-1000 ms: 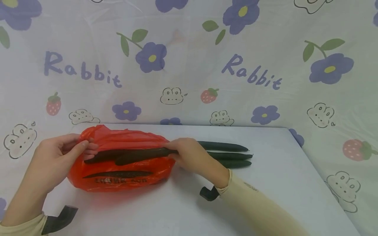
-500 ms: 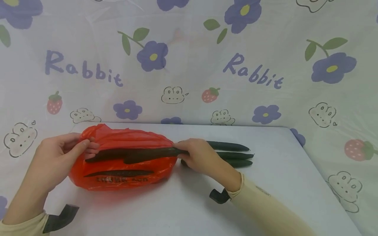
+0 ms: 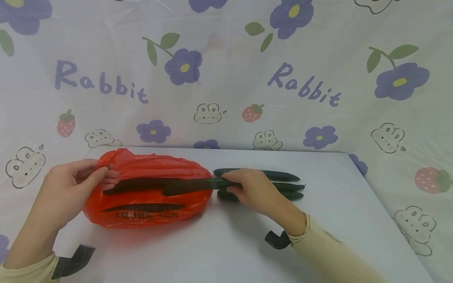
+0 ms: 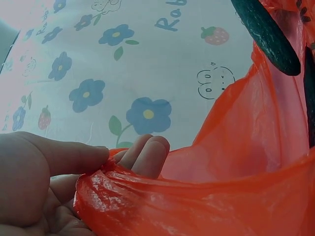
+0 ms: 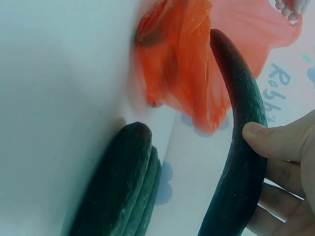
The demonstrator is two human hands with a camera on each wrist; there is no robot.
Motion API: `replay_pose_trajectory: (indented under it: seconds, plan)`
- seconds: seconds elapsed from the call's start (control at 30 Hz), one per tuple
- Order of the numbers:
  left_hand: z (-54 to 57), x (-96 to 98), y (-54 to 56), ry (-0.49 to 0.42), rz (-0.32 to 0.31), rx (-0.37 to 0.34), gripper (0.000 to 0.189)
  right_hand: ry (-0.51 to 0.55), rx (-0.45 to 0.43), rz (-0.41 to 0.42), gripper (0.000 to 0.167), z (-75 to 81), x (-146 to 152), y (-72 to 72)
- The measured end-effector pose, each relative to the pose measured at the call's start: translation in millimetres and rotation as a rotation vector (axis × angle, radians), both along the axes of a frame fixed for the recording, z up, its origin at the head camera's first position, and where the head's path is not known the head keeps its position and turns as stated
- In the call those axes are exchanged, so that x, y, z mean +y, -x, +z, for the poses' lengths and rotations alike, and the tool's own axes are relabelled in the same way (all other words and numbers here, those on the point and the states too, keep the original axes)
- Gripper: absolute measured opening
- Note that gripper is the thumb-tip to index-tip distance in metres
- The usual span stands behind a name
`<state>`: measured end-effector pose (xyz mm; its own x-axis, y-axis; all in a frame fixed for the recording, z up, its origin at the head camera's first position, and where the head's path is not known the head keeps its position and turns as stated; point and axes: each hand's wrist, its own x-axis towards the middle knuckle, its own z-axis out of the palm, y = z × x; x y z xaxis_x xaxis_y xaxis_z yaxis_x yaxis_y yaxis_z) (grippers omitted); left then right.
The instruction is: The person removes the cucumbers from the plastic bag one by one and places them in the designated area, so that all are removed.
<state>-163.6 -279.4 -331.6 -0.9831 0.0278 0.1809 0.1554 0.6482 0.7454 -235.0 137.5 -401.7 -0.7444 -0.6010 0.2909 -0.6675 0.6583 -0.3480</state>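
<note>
My left hand (image 3: 72, 188) pinches the rim of a red plastic bag (image 3: 159, 165), thumb against fingers, as the left wrist view shows. My right hand (image 3: 263, 198) grips a dark green cucumber (image 5: 248, 103) near its right end. Its left end overlaps the mouth of the bag in the head view, and in the left wrist view this cucumber (image 4: 270, 42) hangs over the opening. Inside the bag lies another cucumber (image 3: 136, 184), and a dark strip (image 3: 148, 207) shows in its front side. Beneath and behind my right hand, three cucumbers (image 5: 115, 182) lie side by side on the white table.
The white tabletop (image 3: 198, 255) ends at a slanting right edge. A cloth backdrop (image 3: 226, 86) printed with flowers, rabbits and strawberries hangs behind it. A black bracket (image 3: 277, 239) sticks out at my right wrist, with a similar bracket (image 3: 74, 261) at my left.
My right hand has moved to the right, drawing the cucumber along so more of it is past the bag's right side. My left hand has stayed at the bag's rim.
</note>
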Motion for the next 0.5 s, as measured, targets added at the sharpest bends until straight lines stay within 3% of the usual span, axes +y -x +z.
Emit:
replay_pose_trajectory:
  seconds: [0.5]
  plan:
    - [3.5, -0.1, -1.6, 0.031, 0.02, -0.009, 0.031, 0.044, 0.048, -0.012, 0.04, 0.1, 31.1, -11.2]
